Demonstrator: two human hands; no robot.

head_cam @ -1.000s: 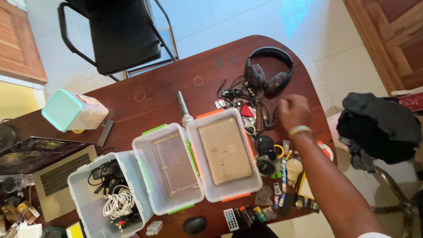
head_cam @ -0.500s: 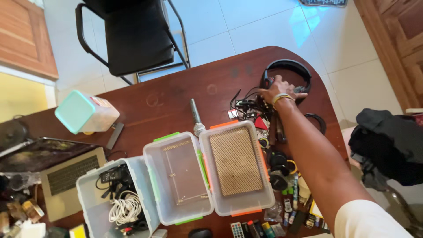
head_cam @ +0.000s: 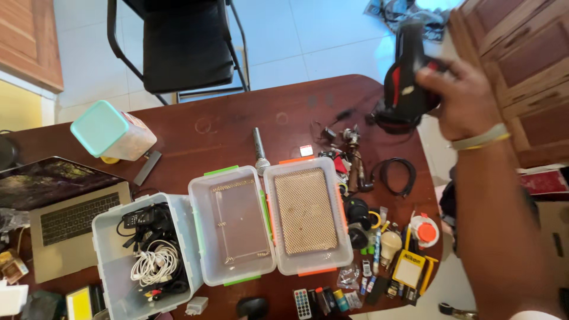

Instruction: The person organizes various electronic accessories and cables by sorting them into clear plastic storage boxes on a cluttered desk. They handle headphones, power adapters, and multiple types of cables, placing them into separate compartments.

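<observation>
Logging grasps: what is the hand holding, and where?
The right hand holds the black-and-red headphones by one earcup, lifted off the table.

On my table (head_cam: 237, 121) two open boxes (head_cam: 269, 219) sit side by side, a cable bin (head_cam: 145, 261) and laptop (head_cam: 65, 207) to their left, a microphone (head_cam: 259, 151) behind them, small gadgets (head_cam: 385, 237) to their right.

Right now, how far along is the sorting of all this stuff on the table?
Done: cables sit in one clear box. In hand: the right hand holds the headphones above the table. Left: two boxes look empty; small gadgets lie loose.
</observation>
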